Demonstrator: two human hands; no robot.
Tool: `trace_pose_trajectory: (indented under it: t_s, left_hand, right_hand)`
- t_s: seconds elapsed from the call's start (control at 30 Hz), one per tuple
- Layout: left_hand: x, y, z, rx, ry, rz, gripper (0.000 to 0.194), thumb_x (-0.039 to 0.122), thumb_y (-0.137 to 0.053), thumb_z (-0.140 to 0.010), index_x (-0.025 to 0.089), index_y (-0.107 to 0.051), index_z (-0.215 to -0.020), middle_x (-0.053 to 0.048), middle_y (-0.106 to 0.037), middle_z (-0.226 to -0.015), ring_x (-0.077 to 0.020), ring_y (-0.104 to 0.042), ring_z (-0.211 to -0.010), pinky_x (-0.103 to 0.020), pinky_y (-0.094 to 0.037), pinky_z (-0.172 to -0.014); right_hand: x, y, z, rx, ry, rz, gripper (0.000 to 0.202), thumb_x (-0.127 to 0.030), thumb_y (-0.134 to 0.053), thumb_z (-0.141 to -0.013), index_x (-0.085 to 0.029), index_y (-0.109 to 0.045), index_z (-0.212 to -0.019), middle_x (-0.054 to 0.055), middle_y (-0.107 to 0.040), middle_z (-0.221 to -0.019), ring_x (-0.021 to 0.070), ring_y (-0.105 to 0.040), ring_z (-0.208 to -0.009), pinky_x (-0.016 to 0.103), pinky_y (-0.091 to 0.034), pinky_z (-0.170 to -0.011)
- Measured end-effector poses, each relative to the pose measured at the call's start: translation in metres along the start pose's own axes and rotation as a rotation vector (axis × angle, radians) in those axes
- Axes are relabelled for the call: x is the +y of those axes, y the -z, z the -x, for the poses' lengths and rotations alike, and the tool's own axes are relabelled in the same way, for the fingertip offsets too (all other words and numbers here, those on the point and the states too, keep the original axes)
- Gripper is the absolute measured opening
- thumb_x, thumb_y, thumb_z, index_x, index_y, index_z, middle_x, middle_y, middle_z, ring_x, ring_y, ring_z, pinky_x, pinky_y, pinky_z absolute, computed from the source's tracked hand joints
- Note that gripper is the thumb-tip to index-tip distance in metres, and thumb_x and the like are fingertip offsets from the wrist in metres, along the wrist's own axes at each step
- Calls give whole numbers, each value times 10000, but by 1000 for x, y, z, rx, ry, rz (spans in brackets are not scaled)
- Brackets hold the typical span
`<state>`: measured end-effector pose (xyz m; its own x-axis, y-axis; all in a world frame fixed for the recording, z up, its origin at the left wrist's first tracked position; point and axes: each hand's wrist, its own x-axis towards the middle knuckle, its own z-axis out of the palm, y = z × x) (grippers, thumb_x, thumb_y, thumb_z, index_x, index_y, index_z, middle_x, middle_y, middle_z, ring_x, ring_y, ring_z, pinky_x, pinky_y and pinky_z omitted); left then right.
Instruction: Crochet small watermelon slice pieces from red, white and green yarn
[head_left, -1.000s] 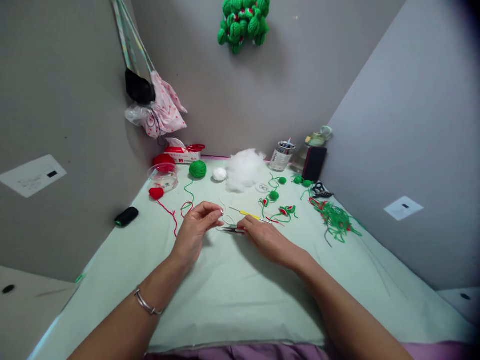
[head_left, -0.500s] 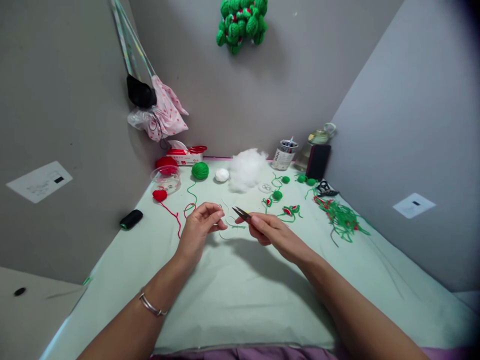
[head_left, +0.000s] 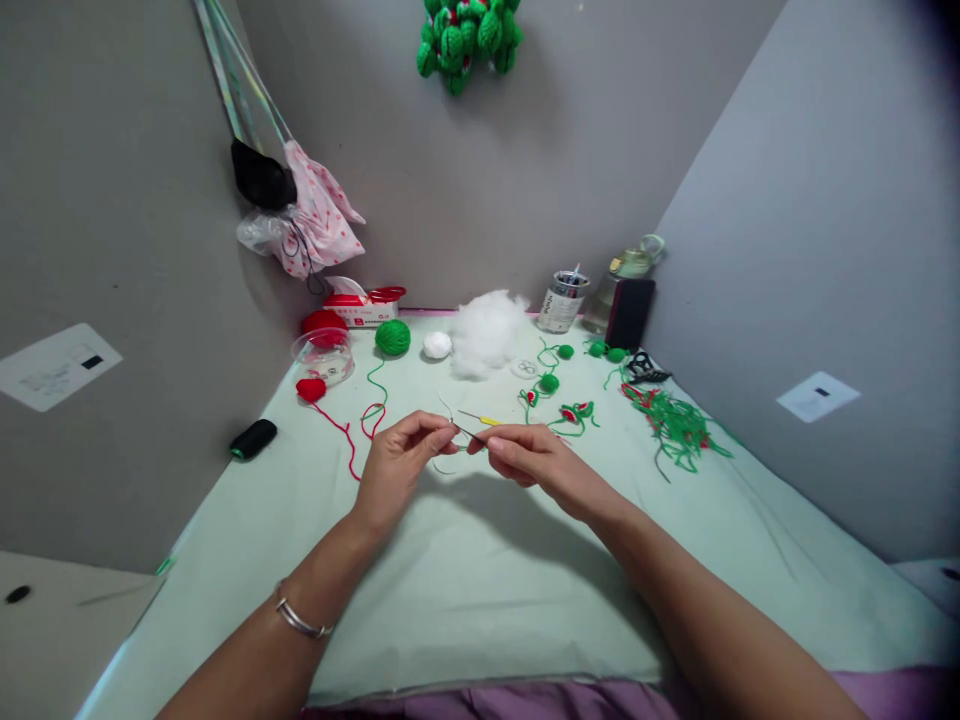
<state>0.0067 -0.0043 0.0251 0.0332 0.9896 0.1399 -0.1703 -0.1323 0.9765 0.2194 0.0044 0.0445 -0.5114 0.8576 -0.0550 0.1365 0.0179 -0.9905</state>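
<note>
In the middle of the view my left hand (head_left: 409, 452) is closed in a pinch. Thin white yarn (head_left: 444, 402) trails from its fingertips, and one curved end hangs below them. Dark, pointed thread snips (head_left: 469, 434) are held in my right hand (head_left: 529, 453), with the blade tips brought together at my left fingertips. What lies exactly between the blades is too small to make out. Just behind the fingers lies a crochet hook (head_left: 481, 418) with a yellow handle.
Behind are a green yarn ball (head_left: 392, 338), a white ball (head_left: 437, 345), fluffy stuffing (head_left: 489, 330) and a pen tin (head_left: 562, 302). To the right lie small green and red crochet pieces (head_left: 576, 414) and a yarn tangle (head_left: 679, 425). A red crochet piece (head_left: 310, 390) sits left.
The snips' blades were apart and clear of my left hand; now they are together and touch its fingertips. The view has shifted slightly, and the yellow-handled hook shows behind my fingers.
</note>
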Motion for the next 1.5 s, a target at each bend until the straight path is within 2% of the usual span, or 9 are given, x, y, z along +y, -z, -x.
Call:
trace_pose_trajectory:
  t_s: [0.2,0.47,1.13,1.33,1.5]
  left_hand:
    - [-1,2,2,-34,-98,-83,59,267,-791,-854,226,-792,-812,-10,-727,-880,-181,-698,-833,-295,-547,-798]
    - [-2,4,1,-45,-181,-136,59,245,-768,-874,240,-787,-818,-11,-718,-868,-180,-665,-838,-299,-516,-774]
    - [5,1,4,-60,-256,-210,75,231,-755,-887,233,-788,-820,-25,-722,-851,-184,-657,-820,-286,-519,-735]
    - [6,2,5,-64,-323,-241,87,214,-755,-891,242,-796,-820,-28,-735,-854,-188,-665,-818,-294,-523,-757]
    - [7,4,7,-65,-389,-268,92,231,-757,-899,248,-805,-822,-47,-751,-863,-208,-680,-840,-314,-537,-781]
  right_hand:
    - [-3,0,0,-23,1,-39,432,-562,-621,-971,-154,-761,-998,-68,-366,-623,87,-258,-557,268,-196,-521]
    - [-1,1,0,-48,3,-88,433,-548,-618,-970,-143,-770,-974,-65,-391,-615,78,-249,-532,265,-173,-495]
    - [-4,1,-1,-50,-39,-112,451,-568,-629,-934,-132,-749,-935,-69,-394,-585,77,-244,-510,267,-149,-492]
    - [-6,1,-1,-104,-112,-224,466,-580,-657,-909,-121,-734,-934,-77,-404,-571,63,-201,-480,261,-106,-464]
    - [-3,1,-1,-209,-156,-366,432,-552,-662,-924,-123,-718,-942,-87,-408,-581,49,-169,-461,249,-92,-440]
